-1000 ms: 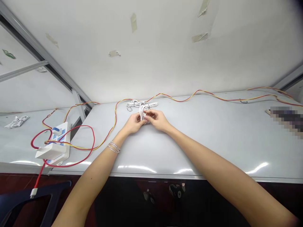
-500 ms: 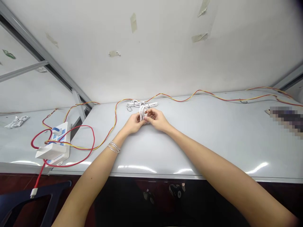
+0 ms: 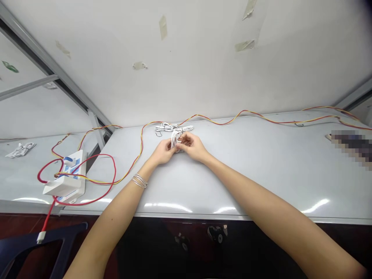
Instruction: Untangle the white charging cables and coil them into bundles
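Near the middle of the grey tabletop (image 3: 232,170), my two hands meet around a looped white cable (image 3: 175,138). My left hand (image 3: 162,152) is closed on the loops from the left, and a silvery bracelet circles its wrist. From the right, my right hand (image 3: 193,147) pinches the same cable beside its pale end piece; the fingers hide part of it. Just behind my hands lies a tied bundle of white cable (image 3: 165,127), its right-hand loops reaching past my fingers. A short black tie (image 3: 158,134) rests by the bundle's left side.
A white power strip (image 3: 75,166) with a plugged-in adapter (image 3: 61,186) stands at left, with a red cable (image 3: 115,166) looping over the table. A red-and-yellow wire (image 3: 223,124) runs along the back wall. Another white cable bundle (image 3: 21,150) lies far left; a blurred-out object (image 3: 353,147) lies right.
My fingers have shifted slightly on the white cable, and the copper-coloured patch between them is now mostly covered. Both arms are otherwise almost still.
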Demonstrator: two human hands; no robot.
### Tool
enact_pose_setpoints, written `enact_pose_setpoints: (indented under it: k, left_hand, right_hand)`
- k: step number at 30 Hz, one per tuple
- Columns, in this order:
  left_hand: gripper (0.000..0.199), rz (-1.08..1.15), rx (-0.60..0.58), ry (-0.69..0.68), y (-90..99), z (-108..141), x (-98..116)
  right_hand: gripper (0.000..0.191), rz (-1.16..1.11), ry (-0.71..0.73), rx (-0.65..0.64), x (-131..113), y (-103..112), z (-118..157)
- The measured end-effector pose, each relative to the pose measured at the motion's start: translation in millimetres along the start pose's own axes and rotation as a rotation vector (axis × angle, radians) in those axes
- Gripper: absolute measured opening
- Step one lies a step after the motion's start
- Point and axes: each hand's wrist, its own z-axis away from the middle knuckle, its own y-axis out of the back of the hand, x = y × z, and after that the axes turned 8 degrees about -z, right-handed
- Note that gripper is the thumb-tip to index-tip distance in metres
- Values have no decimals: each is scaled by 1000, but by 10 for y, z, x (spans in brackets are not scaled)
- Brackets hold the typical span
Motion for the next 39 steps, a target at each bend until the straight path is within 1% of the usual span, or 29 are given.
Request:
enact_pose_setpoints:
  k: [9, 14, 21, 39]
  left_hand:
    - [41, -71, 10, -14, 15, -3, 18]
    - [37, -75, 12, -22, 16, -6, 10]
    - [36, -70, 1, -35, 14, -7, 11]
    - [31, -83, 7, -8, 12, -8, 17]
  right_hand:
    - [29, 29, -10, 10, 2, -4, 2]
    - [30, 41, -18, 15, -6, -8, 4]
    - [28, 31, -15, 13, -2, -11, 5]
    - [27, 28, -20, 7, -8, -15, 3]
